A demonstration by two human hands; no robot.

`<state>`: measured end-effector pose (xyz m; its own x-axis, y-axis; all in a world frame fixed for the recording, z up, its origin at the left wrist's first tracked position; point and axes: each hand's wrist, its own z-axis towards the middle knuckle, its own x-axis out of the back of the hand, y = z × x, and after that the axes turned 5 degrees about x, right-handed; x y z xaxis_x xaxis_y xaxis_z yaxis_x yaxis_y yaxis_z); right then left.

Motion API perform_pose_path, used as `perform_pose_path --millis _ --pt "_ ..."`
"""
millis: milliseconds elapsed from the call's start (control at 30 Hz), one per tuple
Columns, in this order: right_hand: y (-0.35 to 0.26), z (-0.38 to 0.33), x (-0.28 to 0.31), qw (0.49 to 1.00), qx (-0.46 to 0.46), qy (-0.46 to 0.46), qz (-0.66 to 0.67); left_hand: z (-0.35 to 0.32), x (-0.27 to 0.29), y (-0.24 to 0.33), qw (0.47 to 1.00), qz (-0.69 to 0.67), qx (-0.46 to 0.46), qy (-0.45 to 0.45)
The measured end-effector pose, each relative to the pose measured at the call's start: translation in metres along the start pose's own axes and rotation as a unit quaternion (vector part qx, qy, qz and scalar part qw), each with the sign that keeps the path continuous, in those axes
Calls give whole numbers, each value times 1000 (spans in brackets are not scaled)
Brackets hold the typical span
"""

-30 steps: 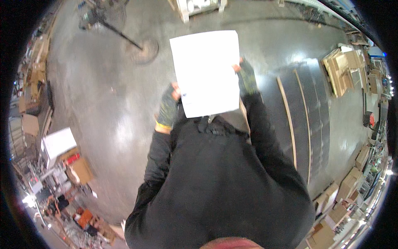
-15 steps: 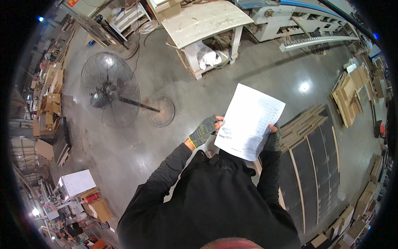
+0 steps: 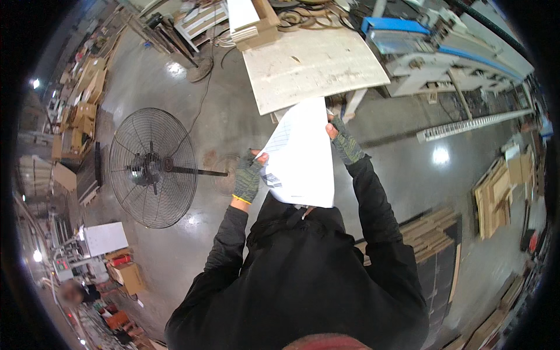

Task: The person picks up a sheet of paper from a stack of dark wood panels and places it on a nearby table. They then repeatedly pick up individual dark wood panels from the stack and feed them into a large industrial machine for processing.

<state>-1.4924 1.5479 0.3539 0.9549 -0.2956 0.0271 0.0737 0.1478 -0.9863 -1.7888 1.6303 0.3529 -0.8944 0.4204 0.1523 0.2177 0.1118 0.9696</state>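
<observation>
Between my hands is a sheet of white paper point(image 3: 300, 151), bent over so that a printed part shows along its left side. My left hand point(image 3: 249, 175), in a grey-green fingerless glove with a yellow cuff edge, pinches the paper's left edge. Gloved the same way, my right hand point(image 3: 344, 140) grips the upper right edge with its thumb on the near face. Just beyond the paper's top stands a pale worktable point(image 3: 315, 67), its near edge partly covered by the sheet.
A large pedestal fan point(image 3: 153, 169) stands to my left. On the table's far left sits a cardboard box point(image 3: 256, 32). A machine with a blue top point(image 3: 396, 26) is at the far right. Stacked dark panels and wood strips point(image 3: 420, 233) lie at the near right; more boards point(image 3: 493, 198) lie beyond.
The table has come closer in view. My hands have moved up, the right one reaching farther forward, and the paper has gone from flat and face-up to bent over.
</observation>
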Motion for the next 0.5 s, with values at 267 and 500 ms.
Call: perform_pose_path --millis 267,500 --pt "5 242 -20 993 26 32 -107 140 64 -30 986 -8 -128 103" --pt "-2 423 -77 860 25 1 -510 266 83 -19 958 235 -40 157"
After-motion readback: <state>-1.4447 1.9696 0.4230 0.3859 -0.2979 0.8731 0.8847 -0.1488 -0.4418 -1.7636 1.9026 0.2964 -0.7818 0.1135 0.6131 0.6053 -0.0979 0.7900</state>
